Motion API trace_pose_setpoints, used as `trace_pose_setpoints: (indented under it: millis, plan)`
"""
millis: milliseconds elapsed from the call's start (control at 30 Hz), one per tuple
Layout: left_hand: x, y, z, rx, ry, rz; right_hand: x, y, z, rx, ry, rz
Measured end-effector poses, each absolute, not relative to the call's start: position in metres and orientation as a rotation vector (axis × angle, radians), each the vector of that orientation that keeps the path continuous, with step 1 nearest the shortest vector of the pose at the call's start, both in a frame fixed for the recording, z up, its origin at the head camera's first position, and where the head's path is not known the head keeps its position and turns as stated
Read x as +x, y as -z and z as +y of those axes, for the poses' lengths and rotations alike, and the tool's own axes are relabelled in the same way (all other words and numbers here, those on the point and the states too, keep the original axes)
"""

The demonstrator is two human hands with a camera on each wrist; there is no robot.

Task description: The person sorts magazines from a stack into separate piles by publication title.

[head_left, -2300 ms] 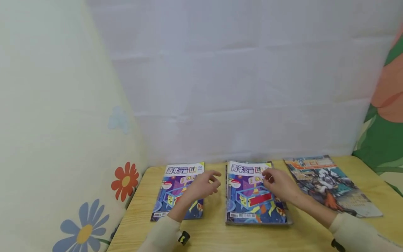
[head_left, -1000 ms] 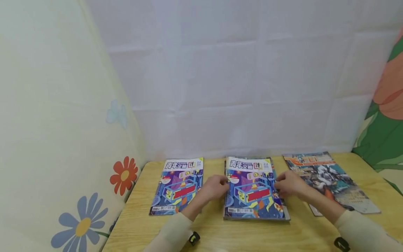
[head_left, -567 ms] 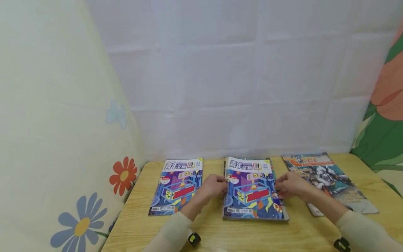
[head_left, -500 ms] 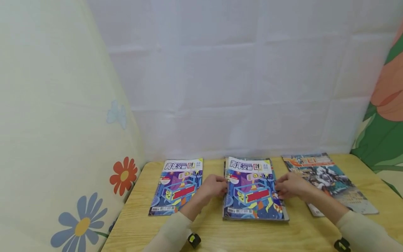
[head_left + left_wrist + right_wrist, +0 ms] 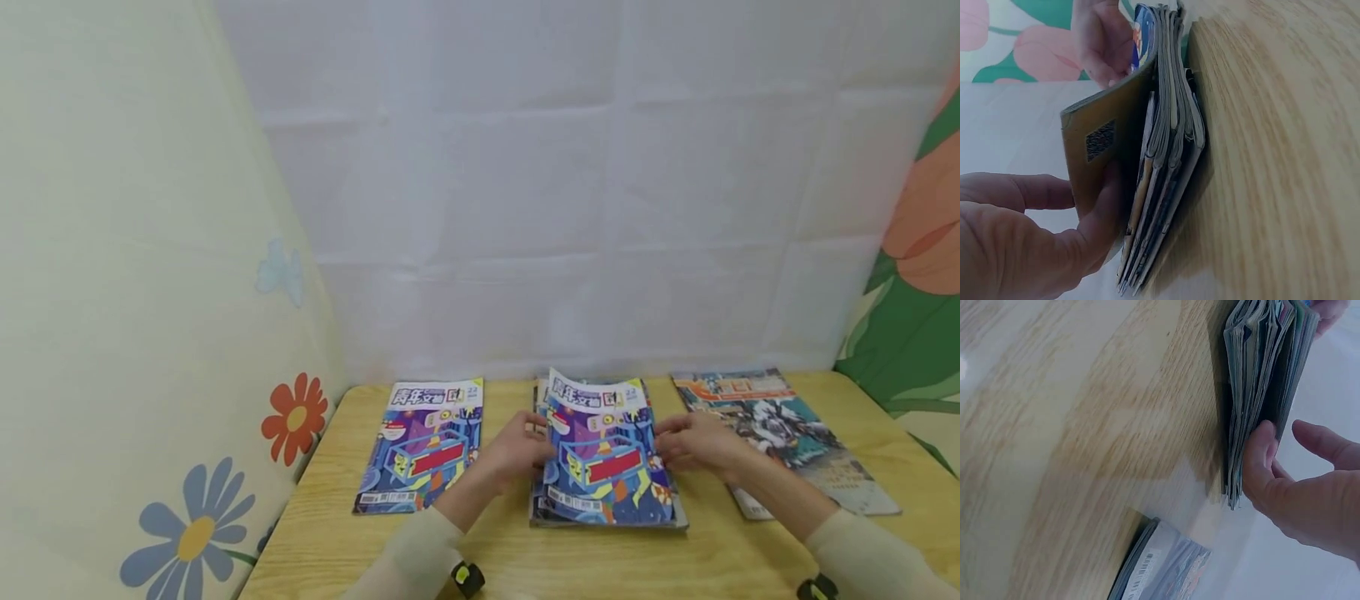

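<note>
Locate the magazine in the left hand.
In the head view, the magazine tops the middle stack, right of centre, its left edge in the left hand, the right hand at its right edge.

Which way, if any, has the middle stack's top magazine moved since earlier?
Yes: the top magazine has lifted at its left edge, off the unmoved lower magazines.

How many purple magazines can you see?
2. The left magazine lies on the table; the top magazine is on the middle pile, its left edge raised. More may hide inside.

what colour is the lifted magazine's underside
The magazine's underside is brownish yellow, clearest in the left wrist view.
</note>
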State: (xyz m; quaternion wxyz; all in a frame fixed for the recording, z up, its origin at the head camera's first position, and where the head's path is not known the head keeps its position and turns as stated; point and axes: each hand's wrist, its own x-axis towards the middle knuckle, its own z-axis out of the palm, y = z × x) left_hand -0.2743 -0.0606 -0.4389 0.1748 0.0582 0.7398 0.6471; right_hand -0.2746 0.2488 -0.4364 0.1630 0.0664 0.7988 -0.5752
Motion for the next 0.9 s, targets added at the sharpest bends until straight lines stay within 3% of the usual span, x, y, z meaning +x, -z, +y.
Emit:
trace_pose_setpoints:
  millis: [533, 900]
  plan:
    - [-0.275, 0.427, -0.060, 0.074, -2.081, 1.950, -0.264, 0.440, 0.247, 0.077, 1.817, 2.193]
    - [-0.273, 0.411, -0.062, 0.266, -2.240, 1.811, -0.264, 0.432, 0.255, -0.015, 2.150, 1.938]
